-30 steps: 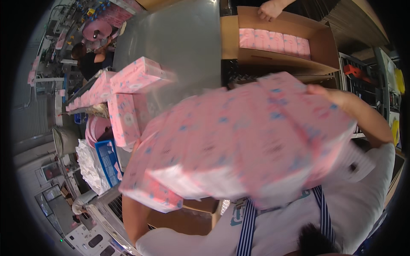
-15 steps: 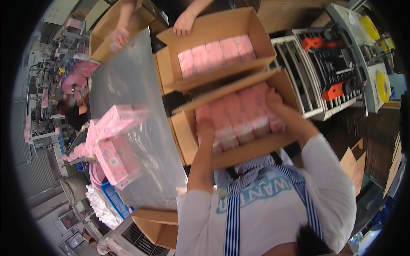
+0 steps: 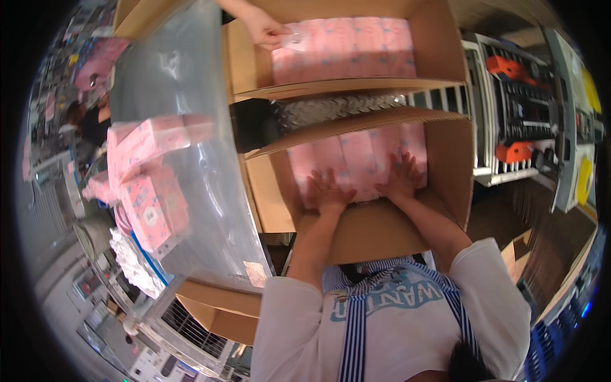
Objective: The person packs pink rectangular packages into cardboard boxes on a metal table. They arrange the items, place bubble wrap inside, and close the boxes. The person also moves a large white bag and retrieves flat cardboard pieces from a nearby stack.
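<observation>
In front of me stands an open cardboard box [image 3: 366,232] with a row of pink plastic-wrapped packs [image 3: 356,153] inside. My left hand [image 3: 330,191] lies with fingers spread on the left part of the row, near its lower edge. On the right part rests my right hand [image 3: 402,177], its fingers also spread and flat. Neither hand grips anything; both press against the tops of the packs. The packs sit below the box's rim, side by side.
Beyond my box is a second cardboard box [image 3: 445,38] of pink packs, where a co-worker's hand [image 3: 264,28] holds a small whitish piece. Left is a metal table [image 3: 223,223] bearing loose pink packs [image 3: 149,204]. A roller conveyor [image 3: 484,108] with orange parts stands right.
My hands have moved from the two ends of the row onto its top, and the packs now lie lower and flatter in the box. The co-worker's hand has come over the far box.
</observation>
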Demonstrator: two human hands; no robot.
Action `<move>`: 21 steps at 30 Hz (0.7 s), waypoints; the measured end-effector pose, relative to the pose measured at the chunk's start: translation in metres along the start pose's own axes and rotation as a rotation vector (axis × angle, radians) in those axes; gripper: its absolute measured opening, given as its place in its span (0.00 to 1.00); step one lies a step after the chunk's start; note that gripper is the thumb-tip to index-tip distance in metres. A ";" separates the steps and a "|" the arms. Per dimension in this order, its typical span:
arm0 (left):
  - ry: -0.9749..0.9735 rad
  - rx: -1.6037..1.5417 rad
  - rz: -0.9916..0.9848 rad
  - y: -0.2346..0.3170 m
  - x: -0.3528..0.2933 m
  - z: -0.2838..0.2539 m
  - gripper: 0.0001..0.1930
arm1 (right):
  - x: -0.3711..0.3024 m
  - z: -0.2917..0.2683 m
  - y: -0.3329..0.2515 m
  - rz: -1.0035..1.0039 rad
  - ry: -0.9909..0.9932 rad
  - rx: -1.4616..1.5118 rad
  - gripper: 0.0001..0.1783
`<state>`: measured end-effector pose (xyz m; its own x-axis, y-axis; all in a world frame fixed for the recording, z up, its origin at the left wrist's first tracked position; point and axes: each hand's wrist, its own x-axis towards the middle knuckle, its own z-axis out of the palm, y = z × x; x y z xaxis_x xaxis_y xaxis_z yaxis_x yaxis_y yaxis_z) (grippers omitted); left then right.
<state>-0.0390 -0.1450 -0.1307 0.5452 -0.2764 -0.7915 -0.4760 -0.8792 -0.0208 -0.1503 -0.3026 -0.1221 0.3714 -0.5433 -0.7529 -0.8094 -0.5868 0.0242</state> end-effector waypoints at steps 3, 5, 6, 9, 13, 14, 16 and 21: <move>0.011 -0.215 -0.005 0.000 0.015 0.008 0.51 | 0.041 0.039 -0.009 0.079 0.139 -0.066 0.51; -0.023 -0.422 0.185 -0.014 0.039 0.036 0.38 | 0.049 0.040 -0.013 -0.013 0.074 -0.117 0.54; -0.058 -0.557 0.306 -0.050 0.045 0.036 0.31 | 0.011 -0.006 -0.055 -0.030 -0.027 -0.105 0.44; 0.225 -0.834 0.569 -0.113 -0.024 -0.070 0.22 | 0.027 -0.011 -0.032 0.010 -0.073 0.329 0.30; 1.198 -1.140 -0.046 -0.283 -0.186 -0.032 0.13 | 0.074 0.030 0.019 0.038 -0.197 0.958 0.20; 1.291 -1.225 -0.363 -0.321 -0.217 -0.004 0.10 | 0.118 0.043 0.057 -0.047 -0.146 0.642 0.21; 1.597 -0.794 -0.846 -0.416 -0.271 0.106 0.09 | 0.187 0.036 0.108 -0.193 -0.045 -0.007 0.23; 0.853 -0.925 -1.414 -0.489 -0.315 0.384 0.14 | 0.095 0.022 -0.004 -0.404 -0.150 -0.101 0.22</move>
<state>-0.2428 0.5214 -0.1056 0.4380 0.8989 -0.0099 0.8772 -0.4249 0.2237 -0.1224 -0.3384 -0.2082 0.5727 -0.1691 -0.8021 -0.5610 -0.7943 -0.2331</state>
